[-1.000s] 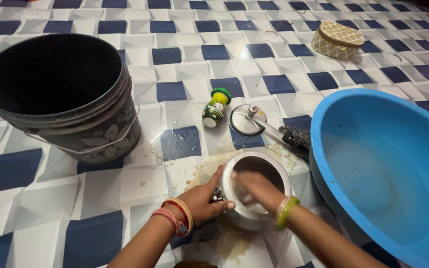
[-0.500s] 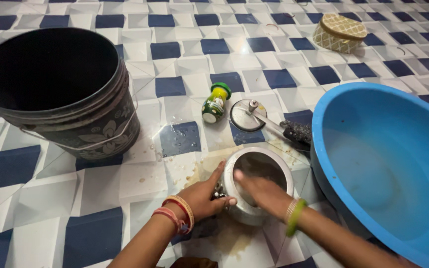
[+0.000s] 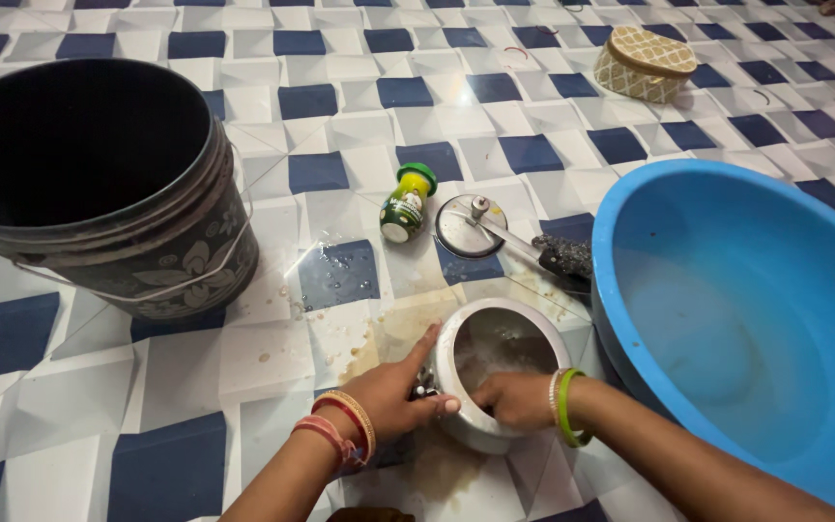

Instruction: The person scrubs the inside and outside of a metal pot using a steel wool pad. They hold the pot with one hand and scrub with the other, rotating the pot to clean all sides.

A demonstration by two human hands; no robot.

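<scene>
R hand [image 3: 512, 398] deeper in pot [image 3: 498, 372] (wet)

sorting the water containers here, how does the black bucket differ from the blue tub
The black bucket is tall and narrow with a wire handle and a floral pattern; the blue tub is wide, shallow, plain and handle-free. The bucket's inside looks dark, while the tub's shows its pale bottom. Both stand upright and open on the tiled floor.
</scene>
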